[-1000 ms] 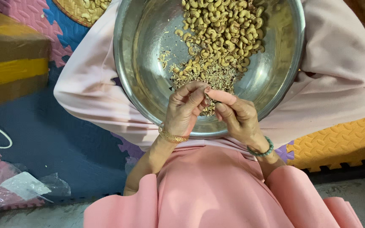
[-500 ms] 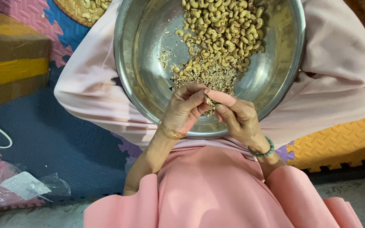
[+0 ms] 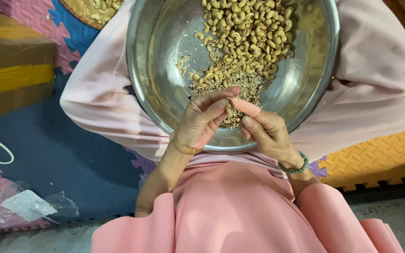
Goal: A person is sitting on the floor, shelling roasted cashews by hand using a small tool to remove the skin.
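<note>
A small pale cashew nut [image 3: 229, 110] is pinched between the fingertips of both hands, over the near side of a large round stainless-steel bowl [image 3: 160, 98]. The left hand [image 3: 203, 119] is closed on the nut, thumb tip meeting the forefinger; a thin gold bangle [image 3: 182, 147] is worn at its wrist. The right hand [image 3: 264, 129] is also closed on the nut, thumb laid across from the right; a green bead bracelet [image 3: 296, 167] is seen at that wrist. How much of the nut is husked cannot be told, as it is mostly hidden by the fingers.

Just beyond the fingertips a patch of brown husk fragments [image 3: 230, 82] is noted; farther off, a heap of pale cashew kernels [image 3: 249, 30] fills the far side. The bowl is rested on the lap, on pale pink cloth [image 3: 94, 98]. A foam puzzle-mat floor [image 3: 62, 150] and a cardboard box [image 3: 10, 75] lie to the left.
</note>
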